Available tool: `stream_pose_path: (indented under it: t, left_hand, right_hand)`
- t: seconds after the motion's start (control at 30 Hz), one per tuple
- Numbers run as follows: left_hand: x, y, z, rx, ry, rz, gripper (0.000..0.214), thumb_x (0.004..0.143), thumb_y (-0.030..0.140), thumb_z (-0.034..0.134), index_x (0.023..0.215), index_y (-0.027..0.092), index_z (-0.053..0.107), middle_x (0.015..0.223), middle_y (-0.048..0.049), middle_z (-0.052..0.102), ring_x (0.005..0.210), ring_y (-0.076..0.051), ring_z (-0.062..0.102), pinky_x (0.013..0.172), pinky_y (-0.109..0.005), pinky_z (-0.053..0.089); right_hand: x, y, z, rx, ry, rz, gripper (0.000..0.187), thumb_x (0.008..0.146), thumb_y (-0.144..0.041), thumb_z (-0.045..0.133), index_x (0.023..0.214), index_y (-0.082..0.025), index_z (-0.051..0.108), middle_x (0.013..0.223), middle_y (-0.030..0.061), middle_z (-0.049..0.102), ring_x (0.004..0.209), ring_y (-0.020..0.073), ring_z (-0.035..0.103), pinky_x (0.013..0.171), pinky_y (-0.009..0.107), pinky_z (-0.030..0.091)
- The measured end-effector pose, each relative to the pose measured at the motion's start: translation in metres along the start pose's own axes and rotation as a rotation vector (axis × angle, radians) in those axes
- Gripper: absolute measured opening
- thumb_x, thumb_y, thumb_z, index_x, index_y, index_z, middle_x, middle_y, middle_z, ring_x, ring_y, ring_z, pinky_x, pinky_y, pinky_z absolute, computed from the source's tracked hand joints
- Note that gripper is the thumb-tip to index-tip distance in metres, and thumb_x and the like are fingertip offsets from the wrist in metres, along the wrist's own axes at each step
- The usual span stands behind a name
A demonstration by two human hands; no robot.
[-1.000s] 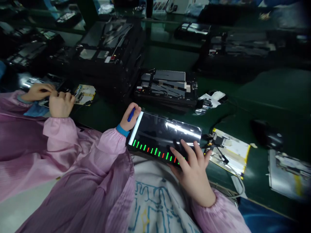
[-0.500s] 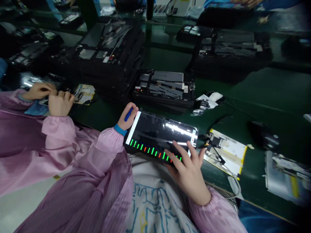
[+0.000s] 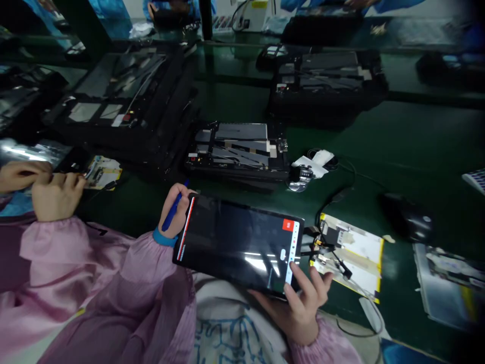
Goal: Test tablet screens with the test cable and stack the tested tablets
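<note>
The green table carries panel stacks, a mouse and a yellow-edged board.

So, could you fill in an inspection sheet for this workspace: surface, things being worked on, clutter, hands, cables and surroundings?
Surface: dark green bench, parts spread across it.
Things being worked on: tablet, screen lit, icon strip along one end; blue pen.
Clutter: black mouse, white-wrapped bundle, stack of black-framed units.
Hands: left hand holds the tablet's edge and the pen; right hand has fingertips at the icon strip, contact unclear.
Cables: black connectors and grey cable at the yellow-edged panel; attachment to the tablet unclear.
Surroundings: co-worker's hands beside; blue sleeves behind.
</note>
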State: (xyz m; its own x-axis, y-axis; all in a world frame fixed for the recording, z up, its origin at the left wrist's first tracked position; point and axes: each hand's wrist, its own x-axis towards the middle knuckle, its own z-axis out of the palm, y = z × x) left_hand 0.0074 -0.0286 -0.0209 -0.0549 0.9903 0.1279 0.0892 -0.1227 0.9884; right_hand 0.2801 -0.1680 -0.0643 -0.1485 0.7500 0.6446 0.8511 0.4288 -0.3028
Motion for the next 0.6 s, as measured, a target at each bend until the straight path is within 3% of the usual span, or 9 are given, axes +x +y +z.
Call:
stream_pose_path:
  t: [0.17,0.6]
  left_hand:
    - [-0.003,0.004,-0.001,-0.047,0.004,0.014,0.042,0.079,0.062,0.054,0.085,0.023,0.04,0.085,-0.0033,0.058,0.06,-0.012,0.047,0.052,-0.024,0.038]
    - [0.004,0.011,-0.001,0.177,0.017,0.036,0.045,0.08,0.064,0.051,0.076,0.02,0.043,0.071,0.0,0.052,0.06,-0.013,0.047,0.057,-0.026,0.04]
  right_hand:
    - [0.002,0.001,0.002,0.012,0.007,-0.021,0.096,0.066,-0.032,0.08,0.144,-0.037,0.025,0.127,0.0102,0.056,0.136,0.0346,0.032,0.105,0.073,0.023]
    - [0.007,-0.006,0.006,0.03,0.045,-0.021,0.085,0.072,-0.029,0.075,0.143,-0.03,0.028,0.132,0.0138,0.051,0.133,0.0355,0.035,0.105,0.07,0.025]
